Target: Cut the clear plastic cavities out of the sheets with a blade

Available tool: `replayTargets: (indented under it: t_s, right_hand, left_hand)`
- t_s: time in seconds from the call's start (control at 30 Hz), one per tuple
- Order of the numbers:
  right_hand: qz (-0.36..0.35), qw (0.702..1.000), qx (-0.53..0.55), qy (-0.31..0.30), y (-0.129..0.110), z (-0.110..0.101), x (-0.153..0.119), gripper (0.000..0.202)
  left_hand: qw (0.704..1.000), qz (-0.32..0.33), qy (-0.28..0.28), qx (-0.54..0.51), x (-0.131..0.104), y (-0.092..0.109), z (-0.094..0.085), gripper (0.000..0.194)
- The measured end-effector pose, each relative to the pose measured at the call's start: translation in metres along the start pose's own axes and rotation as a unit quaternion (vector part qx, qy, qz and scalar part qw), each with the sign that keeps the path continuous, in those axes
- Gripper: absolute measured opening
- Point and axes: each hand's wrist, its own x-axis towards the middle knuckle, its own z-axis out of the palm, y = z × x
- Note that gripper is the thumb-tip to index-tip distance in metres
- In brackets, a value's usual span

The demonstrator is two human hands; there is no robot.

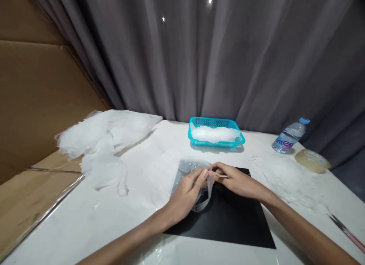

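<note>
A clear plastic bag is over the black mat, its loose edge hanging open toward me. My left hand grips the bag, thumb pressed along its edge. Fingers of my right hand are closed at the bag's other side, meeting the left fingertips. A thin whitish piece sticks out beside my right thumb; I cannot make out what it is. Behind my left hand lies a greyish see-through sheet with a pattern, perhaps part of the same bag.
A blue basket holding white fluffy stuffing stands near the curtain. More stuffing is heaped at left beside cardboard. At right are a water bottle, a tape roll, white wisps and scissors.
</note>
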Motion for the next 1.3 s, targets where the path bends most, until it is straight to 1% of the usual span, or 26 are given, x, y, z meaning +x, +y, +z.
replayTargets:
  t_s: [0.07, 0.1, 0.17, 0.2, 0.23, 0.27, 0.3, 0.37, 0.4, 0.47, 0.57, 0.63, 0.7, 0.73, 0.8, 0.9, 0.93, 1.0, 1.03, 1.1, 1.13, 1.17, 1.2, 1.23, 1.3]
  right_hand:
    - [0.030, 1.000, 0.004, 0.004, 0.005, -0.007, -0.002, 0.046]
    - [0.044, 0.999, 0.001, 0.007, 0.007, -0.009, -0.002, 0.051]
    - [0.064, 0.998, -0.016, 0.015, 0.010, -0.010, -0.001, 0.057]
    - [0.069, 0.997, -0.027, 0.027, 0.010, -0.010, 0.000, 0.058]
    - [0.073, 0.996, -0.039, 0.044, 0.011, -0.010, 0.000, 0.059]
    - [0.076, 0.994, -0.048, 0.061, 0.010, -0.009, 0.001, 0.059]
    - [0.079, 0.992, -0.056, 0.075, 0.010, -0.009, 0.001, 0.060]
    - [0.077, 0.991, -0.074, 0.084, 0.009, -0.009, 0.000, 0.061]
    - [0.072, 0.990, -0.090, 0.080, 0.008, -0.008, -0.002, 0.061]
    - [0.043, 0.985, -0.146, 0.081, 0.006, -0.004, -0.005, 0.059]
    - [-0.007, 0.959, -0.264, 0.101, 0.004, 0.008, -0.009, 0.059]
    - [-0.019, 0.945, -0.315, 0.081, 0.002, 0.018, -0.012, 0.061]
    - [-0.012, 0.945, -0.325, 0.042, 0.000, 0.027, -0.013, 0.062]
    - [-0.009, 0.946, -0.324, 0.029, 0.001, 0.030, -0.013, 0.064]
    - [-0.014, 0.946, -0.322, 0.020, 0.003, 0.035, -0.012, 0.069]
    - [-0.033, 0.940, -0.338, 0.021, 0.012, 0.036, -0.008, 0.080]
    - [-0.040, 0.938, -0.344, 0.020, 0.016, 0.035, -0.007, 0.077]
    - [-0.059, 0.932, -0.357, 0.021, 0.023, 0.031, -0.005, 0.060]
    - [-0.075, 0.928, -0.364, 0.029, 0.025, 0.029, -0.005, 0.049]
    - [-0.108, 0.921, -0.371, 0.059, 0.027, 0.024, -0.004, 0.034]
    - [-0.120, 0.919, -0.366, 0.083, 0.026, 0.023, -0.004, 0.032]
    - [-0.126, 0.920, -0.354, 0.112, 0.024, 0.022, -0.004, 0.032]
    - [-0.124, 0.922, -0.336, 0.144, 0.022, 0.021, -0.004, 0.032]
    - [-0.114, 0.926, -0.314, 0.177, 0.020, 0.021, -0.004, 0.033]
    - [-0.080, 0.930, -0.269, 0.238, 0.016, 0.022, -0.003, 0.035]
  left_hand:
    - [0.998, 0.028, -0.035, 0.036, 0.003, -0.001, -0.003, 0.041]
    - [0.994, 0.053, -0.048, 0.082, 0.006, -0.004, -0.009, 0.038]
    - [0.970, 0.116, -0.062, 0.204, 0.013, -0.012, -0.030, 0.031]
    - [0.959, 0.129, -0.037, 0.249, 0.017, -0.018, -0.044, 0.030]
    - [0.945, 0.128, -0.015, 0.301, 0.021, -0.026, -0.057, 0.030]
    - [0.922, 0.124, 0.013, 0.366, 0.024, -0.033, -0.071, 0.032]
    - [0.893, 0.129, 0.035, 0.429, 0.027, -0.041, -0.083, 0.036]
    - [0.878, 0.112, 0.066, 0.461, 0.031, -0.054, -0.100, 0.049]
    - [0.868, 0.104, 0.073, 0.479, 0.031, -0.059, -0.104, 0.059]
    - [0.857, 0.093, 0.068, 0.503, 0.031, -0.065, -0.105, 0.076]
    - [0.846, 0.097, 0.051, 0.521, 0.026, -0.071, -0.089, 0.086]
    - [0.845, 0.107, 0.053, 0.521, 0.022, -0.074, -0.074, 0.094]
    - [0.846, 0.120, 0.050, 0.516, 0.017, -0.078, -0.061, 0.102]
    - [0.849, 0.123, 0.042, 0.512, 0.015, -0.079, -0.057, 0.101]
    - [0.861, 0.117, 0.014, 0.495, 0.013, -0.077, -0.053, 0.088]
    - [0.892, 0.092, -0.031, 0.442, 0.015, -0.064, -0.063, 0.058]
    - [0.902, 0.089, -0.047, 0.420, 0.016, -0.057, -0.069, 0.051]
    - [0.918, 0.088, -0.095, 0.376, 0.017, -0.041, -0.079, 0.042]
    - [0.923, 0.085, -0.115, 0.358, 0.017, -0.034, -0.082, 0.041]
    - [0.930, 0.078, -0.147, 0.327, 0.016, -0.024, -0.083, 0.056]
    - [0.931, 0.079, -0.160, 0.318, 0.015, -0.022, -0.081, 0.066]
    - [0.931, 0.084, -0.168, 0.314, 0.013, -0.022, -0.077, 0.072]
    - [0.929, 0.091, -0.170, 0.317, 0.012, -0.024, -0.072, 0.071]
    - [0.926, 0.101, -0.164, 0.326, 0.011, -0.027, -0.067, 0.065]
    - [0.917, 0.124, -0.132, 0.355, 0.008, -0.035, -0.058, 0.049]
